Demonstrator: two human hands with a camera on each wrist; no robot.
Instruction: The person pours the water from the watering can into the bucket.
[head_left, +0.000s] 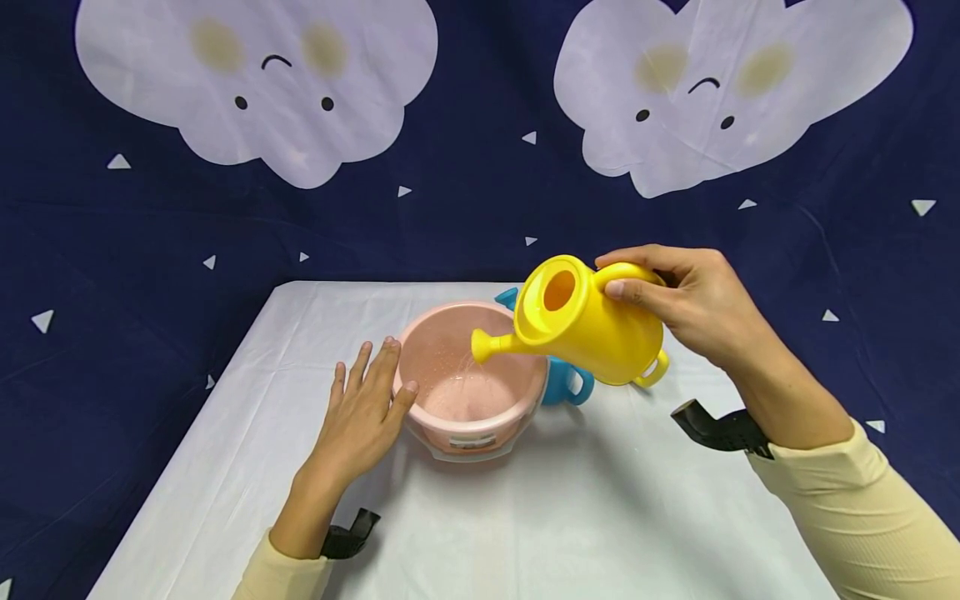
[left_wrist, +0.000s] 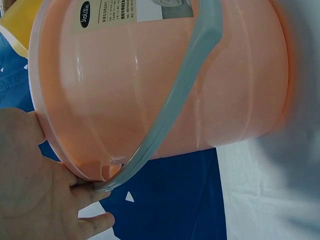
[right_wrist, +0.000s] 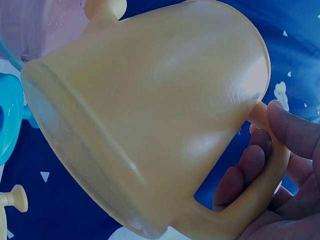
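Observation:
My right hand [head_left: 697, 304] grips the handle of a yellow watering can [head_left: 603, 337], tilted over a pink bucket [head_left: 468, 425]. Thin streams of water fall from its spout into the bucket. In the right wrist view, fingers and thumb wrap the can's handle [right_wrist: 250, 200]. My left hand [head_left: 360, 425] rests against the bucket's left rim, its fingers spread and fairly straight. The left wrist view shows the bucket's grey handle [left_wrist: 172, 107] hanging down along its side, near those fingers. What the left palm touches is partly hidden.
A blue watering can [head_left: 558, 382] stands behind the bucket to the right, partly covered. Another yellow spout [right_wrist: 17, 198] shows at the right wrist view's left edge. White cloth covers the table [head_left: 247, 417]; a dark blue cloud-print curtain [head_left: 480, 217] hangs behind.

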